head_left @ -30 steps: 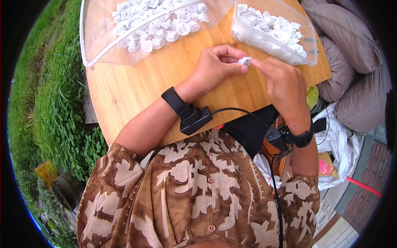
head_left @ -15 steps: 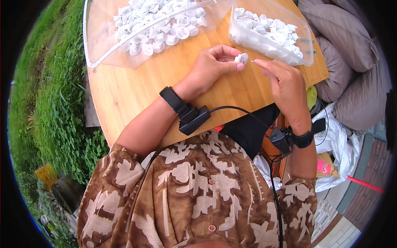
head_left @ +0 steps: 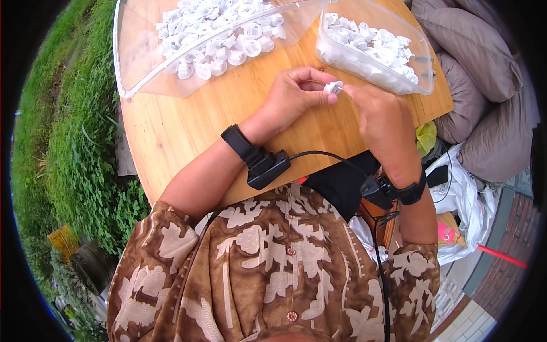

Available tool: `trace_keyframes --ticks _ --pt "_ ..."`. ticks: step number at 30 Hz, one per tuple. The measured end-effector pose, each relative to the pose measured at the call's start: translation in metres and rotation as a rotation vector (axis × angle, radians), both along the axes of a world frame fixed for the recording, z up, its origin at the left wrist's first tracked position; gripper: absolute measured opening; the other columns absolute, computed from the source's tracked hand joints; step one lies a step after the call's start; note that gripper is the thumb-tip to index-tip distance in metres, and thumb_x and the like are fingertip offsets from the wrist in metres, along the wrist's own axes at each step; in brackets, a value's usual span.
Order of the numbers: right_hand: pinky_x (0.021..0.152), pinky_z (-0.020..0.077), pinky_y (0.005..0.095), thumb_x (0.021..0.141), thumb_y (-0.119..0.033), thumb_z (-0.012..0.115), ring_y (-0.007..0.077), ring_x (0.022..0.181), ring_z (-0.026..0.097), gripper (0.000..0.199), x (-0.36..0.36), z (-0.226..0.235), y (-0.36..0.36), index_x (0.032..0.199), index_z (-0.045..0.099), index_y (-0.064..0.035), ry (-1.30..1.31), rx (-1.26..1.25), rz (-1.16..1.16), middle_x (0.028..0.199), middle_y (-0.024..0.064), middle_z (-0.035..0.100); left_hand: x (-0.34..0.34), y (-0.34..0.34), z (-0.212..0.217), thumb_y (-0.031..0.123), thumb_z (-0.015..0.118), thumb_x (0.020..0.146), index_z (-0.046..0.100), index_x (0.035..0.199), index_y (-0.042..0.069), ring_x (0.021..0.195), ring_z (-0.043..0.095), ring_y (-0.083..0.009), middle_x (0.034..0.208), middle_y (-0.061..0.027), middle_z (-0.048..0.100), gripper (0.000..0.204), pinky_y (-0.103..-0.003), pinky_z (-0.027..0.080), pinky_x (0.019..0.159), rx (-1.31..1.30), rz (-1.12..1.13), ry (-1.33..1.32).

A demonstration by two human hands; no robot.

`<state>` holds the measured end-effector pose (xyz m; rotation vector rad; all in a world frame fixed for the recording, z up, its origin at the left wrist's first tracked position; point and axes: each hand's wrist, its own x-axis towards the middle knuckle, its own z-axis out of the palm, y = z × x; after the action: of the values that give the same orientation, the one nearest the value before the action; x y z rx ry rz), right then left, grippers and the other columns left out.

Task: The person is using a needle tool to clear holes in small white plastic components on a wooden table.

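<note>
My left hand (head_left: 293, 96) and my right hand (head_left: 380, 122) meet over a round wooden table (head_left: 171, 131). Between their fingertips sits a small white plastic part (head_left: 333, 87), pinched by the left thumb and fingers and touched by the right fingers. A large clear tray (head_left: 131, 85) on the left holds several white round plastic parts. On the right, just beyond my right hand, stands a smaller clear tub (head_left: 419, 85) with several similar white parts. Both wrists carry black straps with small black devices.
Grass (head_left: 74, 148) borders the table on the left. Grey cushions (head_left: 484, 97) lie at the right, with white plastic bags (head_left: 461, 194) and a paved floor below them. A black cable runs across my patterned brown shirt.
My right hand has closed back in on the white part held by my left hand, after easing away slightly half a second ago. The trays have not moved.
</note>
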<state>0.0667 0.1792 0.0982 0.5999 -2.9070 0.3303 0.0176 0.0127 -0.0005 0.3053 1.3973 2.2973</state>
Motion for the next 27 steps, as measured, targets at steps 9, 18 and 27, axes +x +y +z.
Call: trace_keyframes --ticks 9,18,27 --pt "0.062 0.0485 0.0418 0.079 0.001 0.051 0.0328 0.073 0.061 0.027 -0.005 -0.001 0.013 0.101 0.066 -0.0068 0.015 -0.155 0.041 0.078 0.0128 0.062 -0.002 -0.003 0.001 0.003 0.072 0.079 0.061 0.105 0.0 0.094 0.061 -0.0119 0.103 -0.006 0.064 0.028 -0.027 0.049 0.087 0.039 0.017 -0.074" --pt "0.062 0.0479 0.042 0.078 0.002 0.052 0.0328 0.073 0.061 0.032 0.01 -0.016 0.007 0.106 0.063 -0.008 0.048 -0.16 -0.055 0.08 0.0126 0.061 -0.004 -0.003 0.003 0.001 0.071 0.079 0.058 0.109 0.0 0.095 0.061 -0.0128 0.104 -0.0063 0.063 0.033 -0.026 0.049 0.088 0.063 -0.013 -0.077" --pt "0.063 0.0482 0.0419 0.077 0.003 0.052 0.0321 0.075 0.061 0.033 0.009 -0.021 0.0 0.106 0.063 -0.0082 0.077 -0.16 -0.061 0.081 0.0125 0.061 -0.003 -0.002 0.003 -0.002 0.07 0.079 0.058 0.11 0.0 0.096 0.062 -0.0124 0.106 -0.0074 0.064 0.033 -0.026 0.049 0.089 0.061 -0.024 -0.08"
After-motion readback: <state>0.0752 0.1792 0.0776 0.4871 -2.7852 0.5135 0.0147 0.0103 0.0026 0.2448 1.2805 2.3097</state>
